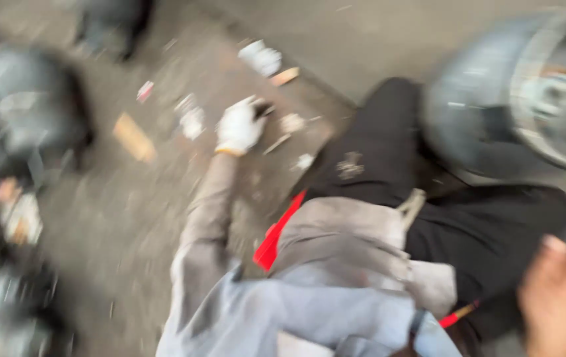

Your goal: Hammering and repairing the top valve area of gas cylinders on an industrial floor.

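Observation:
The whole view is smeared by motion. My left hand [238,127], in a white glove at the end of a grey sleeve, reaches down to the dirty concrete floor [117,225]. A small dark thing [263,107] sits at its fingertips; whether the hand grips it is unclear. Pale scraps [192,121] and a thin stick-like piece [276,143] lie close around the glove. My right hand [561,297] is bare and sits at the lower right edge, blurred, next to my black trousers [389,145]. Nothing clearly shows in it.
A wheel with a dark tyre and metal rim [527,92] stands at the upper right. Dark machine parts [25,106] crowd the left side. A wooden piece [134,137] and more white scraps [261,58] lie on the floor. A red strip [276,235] shows by my knee.

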